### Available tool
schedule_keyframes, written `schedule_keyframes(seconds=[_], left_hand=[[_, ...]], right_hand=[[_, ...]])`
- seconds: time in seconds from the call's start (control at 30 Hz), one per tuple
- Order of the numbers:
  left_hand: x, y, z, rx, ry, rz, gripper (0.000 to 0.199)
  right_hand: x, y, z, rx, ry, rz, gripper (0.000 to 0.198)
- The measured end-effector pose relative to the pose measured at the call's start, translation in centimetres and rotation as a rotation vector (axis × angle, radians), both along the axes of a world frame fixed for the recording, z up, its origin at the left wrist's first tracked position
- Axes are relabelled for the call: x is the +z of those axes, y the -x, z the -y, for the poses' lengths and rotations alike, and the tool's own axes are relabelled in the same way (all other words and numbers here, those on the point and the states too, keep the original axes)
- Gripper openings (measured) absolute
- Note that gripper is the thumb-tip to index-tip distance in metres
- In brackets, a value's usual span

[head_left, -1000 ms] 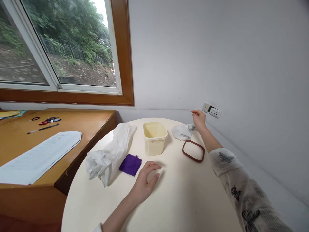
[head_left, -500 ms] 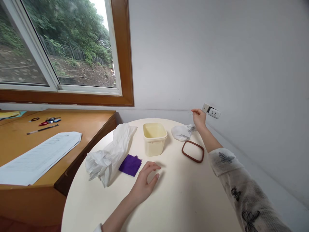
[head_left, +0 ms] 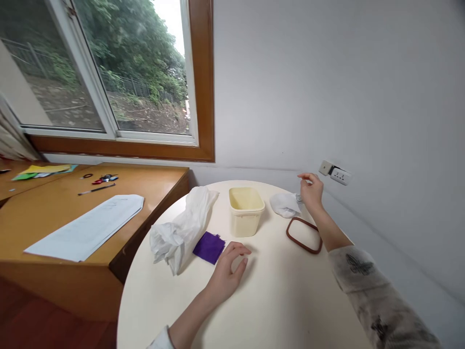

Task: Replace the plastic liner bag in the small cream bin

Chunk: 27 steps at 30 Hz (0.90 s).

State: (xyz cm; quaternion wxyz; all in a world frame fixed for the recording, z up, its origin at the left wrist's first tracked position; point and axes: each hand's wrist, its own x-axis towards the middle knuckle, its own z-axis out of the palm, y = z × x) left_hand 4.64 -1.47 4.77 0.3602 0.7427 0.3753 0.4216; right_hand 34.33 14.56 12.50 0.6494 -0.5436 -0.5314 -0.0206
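Observation:
My left hand (head_left: 228,274) is over the front of the round white table, fingers curved and thumb apart, with nothing in it. Just beyond it is a folded purple cloth (head_left: 209,247) with frayed edges. Behind that cloth stands an open, cream plastic tub (head_left: 244,220). At the far right my right hand (head_left: 311,191) is raised, its fingers bent and nothing visible in them. It partly covers the end of a bunched white plastic bag (head_left: 285,204). Nearer than this bag lies a brown rounded rectangular frame (head_left: 296,241), partly behind my right forearm.
A larger crumpled white plastic bag (head_left: 185,223) lies on the left of the table (head_left: 276,310). On the wooden desk (head_left: 160,182) are sheets of paper (head_left: 90,228), a pen (head_left: 96,189) and keys (head_left: 106,179). A wall with a socket (head_left: 340,176) rises behind.
The view has swung left, so everything sits farther right in the picture. My hands keep nearly the same places over the table; the right fingers look slightly more curled.

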Motion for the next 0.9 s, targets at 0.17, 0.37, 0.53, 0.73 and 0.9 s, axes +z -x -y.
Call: schedule_keyframes(seconds=[0.17,0.37,0.53,0.73,0.9], left_hand=[[0.6,0.7,-0.1,0.133,-0.033,0.041,0.017],[0.2,0.9,-0.6,0.189,-0.093,0.028,0.018],[-0.8,2.6,-1.6,0.343,-0.089,-0.304,0.021],[-2.5,5.5,-2.2,0.340,-0.056,-0.790,0.045],[-3.0,6.0,-1.9,0.286,-0.082,-0.789,0.036]], right_hand=[[-1.0,1.2,1.3,0.026,0.011,0.026,0.024],[-2.3,2.0,2.9,0.070,0.049,0.074,0.022],[-3.7,2.6,5.0,0.129,0.087,0.105,0.021],[-5.8,3.2,7.8,0.195,0.145,0.078,0.020],[-7.7,3.4,9.6,0.257,0.212,0.009,0.018]])
